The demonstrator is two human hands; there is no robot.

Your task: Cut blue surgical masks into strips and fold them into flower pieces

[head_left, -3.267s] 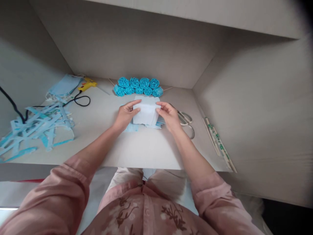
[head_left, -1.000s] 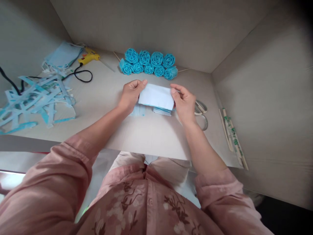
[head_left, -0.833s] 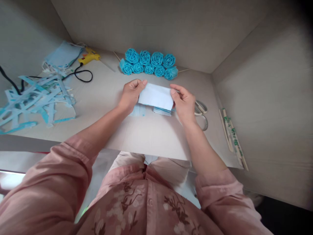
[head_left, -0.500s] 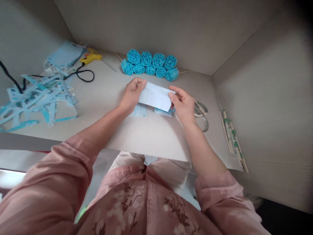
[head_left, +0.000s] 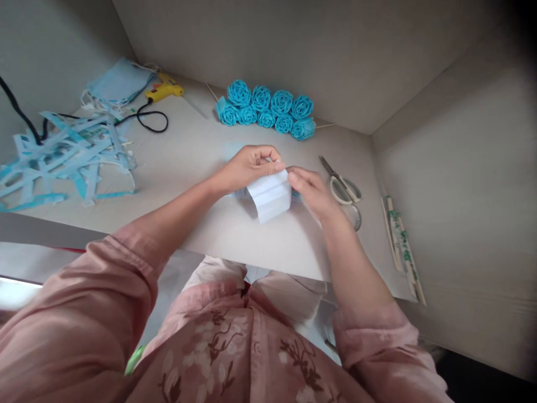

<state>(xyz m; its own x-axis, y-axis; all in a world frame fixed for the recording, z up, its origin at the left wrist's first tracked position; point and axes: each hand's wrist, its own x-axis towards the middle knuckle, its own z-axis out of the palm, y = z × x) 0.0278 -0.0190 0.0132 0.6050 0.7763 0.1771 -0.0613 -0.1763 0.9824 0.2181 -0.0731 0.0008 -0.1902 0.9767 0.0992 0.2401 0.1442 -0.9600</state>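
A pale, thin rectangular sheet (head_left: pixel 272 196), like mask fabric with faint creases, hangs above the table between my hands. My left hand (head_left: pixel 255 165) pinches its upper edge near the right corner. My right hand (head_left: pixel 309 187) has thumb and fingers closed on the same corner, close to the left fingertips. Behind and below the hands, light-blue pieces lie on the table, mostly covered. Right of my right hand rest scissors (head_left: pixel 342 184) with white handles, and below them a roll of clear tape (head_left: pixel 353 215).
Blue rosettes on sticks (head_left: pixel 266 109) lie in rows at the back. To the left are a yellow glue gun (head_left: pixel 165 88) with black cord, a stack of blue face masks (head_left: pixel 119 81) and a heap of cut strips (head_left: pixel 71 159). Wrapped sticks (head_left: pixel 403 240) lie along the right wall (head_left: pixel 461 196).
My left hand has moved right, bringing its fingertips to the right hand. The sheet, previously stretched flat between both hands, now hangs down from one corner area. The view has shifted slightly.
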